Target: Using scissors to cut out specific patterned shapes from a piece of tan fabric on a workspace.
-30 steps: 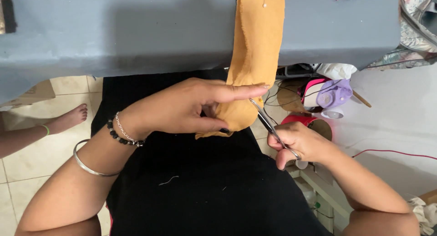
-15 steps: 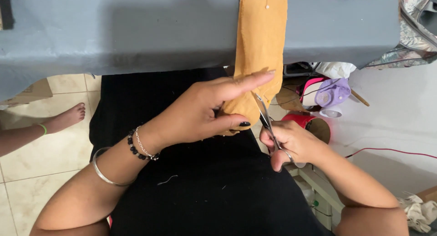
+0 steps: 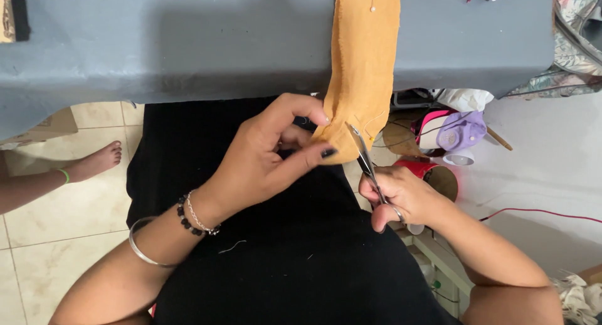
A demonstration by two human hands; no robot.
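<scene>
A strip of mustard-yellow fabric (image 3: 367, 68) hangs from the grey table (image 3: 188, 42) down over my black-clad lap (image 3: 282, 256). My left hand (image 3: 269, 155) pinches the strip's lower end between thumb and fingers. My right hand (image 3: 401, 196) grips a pair of small metal scissors (image 3: 367, 165) by the handles. The blades point up and touch the fabric's lower right edge. A white-headed pin (image 3: 374, 9) sits in the fabric near the top.
Another person's bare foot (image 3: 94, 162) and leg rest on the tiled floor at left. Right of my lap stand a purple and pink device (image 3: 461, 132), a red round container (image 3: 417, 168) and a red cable (image 3: 539, 212). Patterned cloth (image 3: 577, 42) lies at the table's right end.
My left hand has shifted from lying flat across the fabric's end to pinching it, and has moved up. The scissors' blades have risen to the fabric's lower right edge.
</scene>
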